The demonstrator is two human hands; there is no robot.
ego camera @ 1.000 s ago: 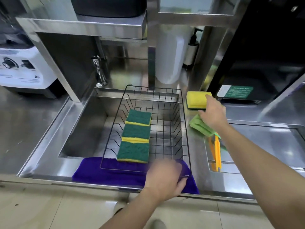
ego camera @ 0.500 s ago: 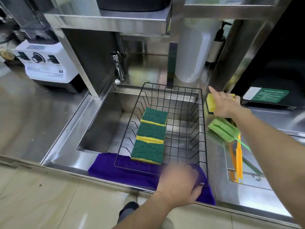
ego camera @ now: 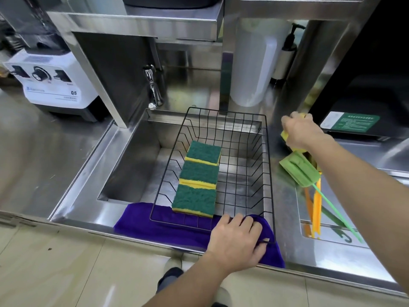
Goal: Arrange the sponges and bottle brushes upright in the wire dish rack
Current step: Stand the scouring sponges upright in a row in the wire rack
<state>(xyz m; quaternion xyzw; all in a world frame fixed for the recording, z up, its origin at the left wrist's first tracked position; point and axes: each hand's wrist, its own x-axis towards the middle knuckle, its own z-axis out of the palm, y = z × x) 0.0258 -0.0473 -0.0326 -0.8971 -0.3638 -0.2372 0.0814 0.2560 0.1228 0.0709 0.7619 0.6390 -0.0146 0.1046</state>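
Note:
A black wire dish rack (ego camera: 269,165) sits over the sink on a purple cloth (ego camera: 159,224). Three green-and-yellow sponges (ego camera: 199,180) stand leaning in a row on its left side. My left hand (ego camera: 238,240) grips the rack's near right corner. My right hand (ego camera: 302,131) is closed on a yellow sponge (ego camera: 285,135), lifted off the counter right of the rack. Just below it lie a green sponge-headed bottle brush (ego camera: 298,168) and orange-handled brushes (ego camera: 316,209) on the counter.
A steel sink (ego camera: 132,165) lies under the rack, with a tap (ego camera: 153,87) behind. A white blender base (ego camera: 51,80) stands at the left. A clear bottle (ego camera: 254,63) and a pump dispenser (ego camera: 285,56) stand behind the rack. A recessed tray (ego camera: 332,238) is at the right.
My right hand has closed around the yellow sponge and raised it off the counter. My left hand stays on the rack's near corner. The camera has moved closer.

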